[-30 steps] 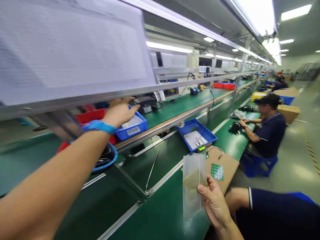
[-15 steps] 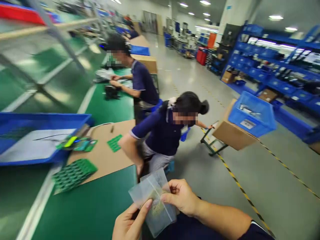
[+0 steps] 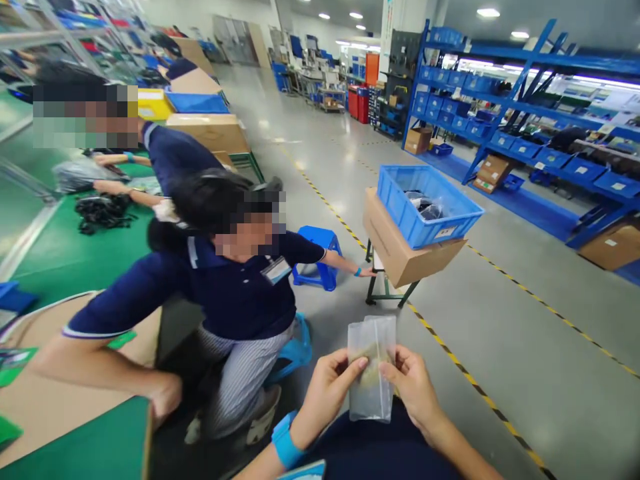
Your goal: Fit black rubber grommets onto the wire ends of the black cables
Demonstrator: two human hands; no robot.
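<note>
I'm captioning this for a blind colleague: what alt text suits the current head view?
A person's left hand and right hand hold a translucent, partly yellowish packet between them. Beyond, a co-worker sits beside a green workbench; a blue bin rests on a cardboard box.

The packet (image 3: 371, 405) is showing thin, translucent, smooth plastic; the blue tub (image 3: 429, 231) is looking like rigid plastic, the carton (image 3: 389, 245) like matt cardboard; the floor (image 3: 330, 157) is gleaming, glossy; the co-worker's trousers (image 3: 244, 375) are showing striped cloth
</note>
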